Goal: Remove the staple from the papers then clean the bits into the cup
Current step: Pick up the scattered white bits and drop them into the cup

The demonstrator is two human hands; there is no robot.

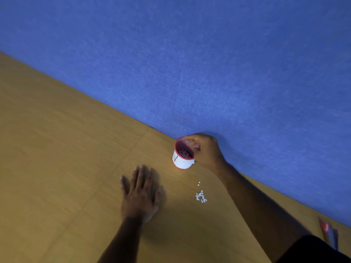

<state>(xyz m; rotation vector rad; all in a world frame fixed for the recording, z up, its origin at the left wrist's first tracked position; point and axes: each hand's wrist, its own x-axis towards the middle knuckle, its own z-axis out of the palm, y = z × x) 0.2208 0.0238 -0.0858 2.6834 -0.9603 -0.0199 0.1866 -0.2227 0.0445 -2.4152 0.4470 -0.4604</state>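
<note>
A white cup (pixel 182 161) with a red rim stands on the wooden table by the blue wall, with small white bits inside it. My right hand (pixel 206 150) is at the cup's far right rim, fingers curled over the opening; whether they pinch anything is hidden. A small heap of white paper bits (pixel 201 196) lies on the table in front of the cup, between my two arms. My left hand (pixel 141 192) rests flat on the table, fingers straight, left of the bits. No papers or staple show.
The wooden table (pixel 57 158) stretches left and toward me. A blue wall panel (pixel 209 63) rises right behind the cup. Pencils or pens (pixel 329 236), red and blue, lie at the far right edge near the wall.
</note>
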